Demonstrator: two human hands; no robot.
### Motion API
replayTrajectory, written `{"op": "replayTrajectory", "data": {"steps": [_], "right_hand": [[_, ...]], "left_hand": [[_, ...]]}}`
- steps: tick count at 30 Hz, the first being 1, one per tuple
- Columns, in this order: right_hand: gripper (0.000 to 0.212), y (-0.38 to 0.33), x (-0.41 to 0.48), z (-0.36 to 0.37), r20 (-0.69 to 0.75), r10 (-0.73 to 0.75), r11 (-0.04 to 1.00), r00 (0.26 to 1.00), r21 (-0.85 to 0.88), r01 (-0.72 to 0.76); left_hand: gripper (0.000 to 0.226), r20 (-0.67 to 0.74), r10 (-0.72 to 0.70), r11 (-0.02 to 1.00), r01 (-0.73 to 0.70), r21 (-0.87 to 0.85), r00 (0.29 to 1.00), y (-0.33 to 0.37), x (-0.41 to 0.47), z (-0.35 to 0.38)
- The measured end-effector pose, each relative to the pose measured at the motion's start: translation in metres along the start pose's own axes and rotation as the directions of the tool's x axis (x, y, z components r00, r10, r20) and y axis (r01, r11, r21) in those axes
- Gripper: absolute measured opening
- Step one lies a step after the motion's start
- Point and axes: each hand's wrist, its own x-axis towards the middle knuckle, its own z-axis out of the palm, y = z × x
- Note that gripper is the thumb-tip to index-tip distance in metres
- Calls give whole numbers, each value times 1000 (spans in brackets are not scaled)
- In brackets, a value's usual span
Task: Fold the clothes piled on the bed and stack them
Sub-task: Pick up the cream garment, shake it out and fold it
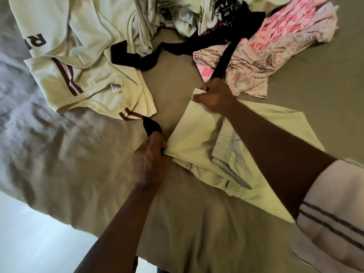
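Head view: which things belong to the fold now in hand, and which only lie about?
In hand: left hand, right hand, pale yellow-green fabric garment.
Lying about: cream jersey with maroon stripes, pink patterned cloth, wrinkled grey bedsheet.

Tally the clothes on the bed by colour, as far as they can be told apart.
Cream: 2, trousers and jersey
Black: 1, strip
Pink: 1, printed cloth
Total: 4; the tangled heap at the top cannot be counted.
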Motion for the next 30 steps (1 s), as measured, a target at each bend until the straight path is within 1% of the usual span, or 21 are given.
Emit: {"op": "replayTrajectory", "data": {"steps": [2, 3, 4, 5, 7, 8, 9, 10, 11, 13, 14, 15, 16, 17, 19, 21, 22, 24, 26, 28, 30], "right_hand": [[30, 3, -12, 10, -123, -79, 995, 989, -76, 70], [27, 5, -19, 14, -213, -144, 985, 966, -127, 118], [23, 6, -27, 16, -330, -213, 973, 920, -156, 169], [23, 7, -39, 17, -455, -277, 960, 846, -173, 222], [25, 14, -69, 17, -668, -292, 954, 684, -154, 257], [27, 22, -86, 18, -742, -250, 963, 621, -126, 237], [31, 33, -102, 19, -801, -157, 983, 578, -68, 173], [37, 46, -117, 21, -836, -17, 997, 548, 30, 77], [43, 60, -130, 24, -841, 158, 986, 517, 157, -47], [55, 92, -151, 33, -726, 495, 869, 477, 405, -285], [60, 106, -159, 39, -630, 605, 796, 486, 485, -362], [65, 113, -165, 47, -569, 637, 770, 519, 501, -395], [68, 115, -170, 55, -565, 602, 798, 565, 459, -391], [68, 116, -175, 60, -608, 523, 852, 597, 374, -366], [65, 116, -175, 68, -688, 292, 948, 664, 115, -298], [67, 123, -169, 74, -622, 105, 964, 776, -128, -233], [67, 131, -166, 77, -578, 81, 954, 812, -191, -231], [67, 149, -159, 79, -524, 116, 938, 844, -222, -267], [72, 156, -155, 82, -497, 130, 935, 858, -227, -273], [74, 154, -153, 82, -515, 139, 933, 846, -218, -286], [76, 150, -155, 80, -572, 174, 928, 801, -178, -328]], "left_hand": [[22, 86, 20, 1000, -19, -6, 996, -11, -4, -2], [20, 146, 22, 1000, -19, -18, 989, -14, -4, -2], [20, 211, 20, 1000, -16, -22, 977, -15, 1, -4], [23, 278, 15, 1000, -7, -30, 960, -17, 5, -7], [37, 415, 25, 996, 14, -91, 909, -19, 10, -18], [48, 463, 48, 992, 14, -128, 885, -19, 10, -26], [58, 471, 90, 989, -22, -147, 877, -17, 10, -33], [63, 443, 133, 988, -85, -127, 886, -14, 8, -38], [62, 386, 169, 986, -149, -81, 907, -7, 6, -42], [49, 278, 250, 967, -253, -25, 928, 18, 6, -39], [43, 258, 314, 949, -310, -55, 914, 35, 8, -31], [41, 266, 377, 926, -369, -83, 887, 49, 8, -21], [45, 303, 432, 901, -425, -92, 850, 61, 9, -9], [53, 364, 480, 870, -487, -79, 798, 72, 10, 7], [66, 494, 536, 792, -610, -15, 684, 81, 16, 42], [75, 620, 525, 702, -708, 71, 583, 71, 29, 64], [79, 664, 501, 667, -737, 113, 555, 62, 38, 72], [86, 692, 428, 659, -725, 201, 581, 48, 52, 77], [90, 643, 310, 709, -620, 334, 701, 40, 60, 73], [88, 564, 179, 760, -478, 440, 806, 41, 64, 69], [87, 457, 85, 849, -305, 432, 885, 48, 66, 63]]}}
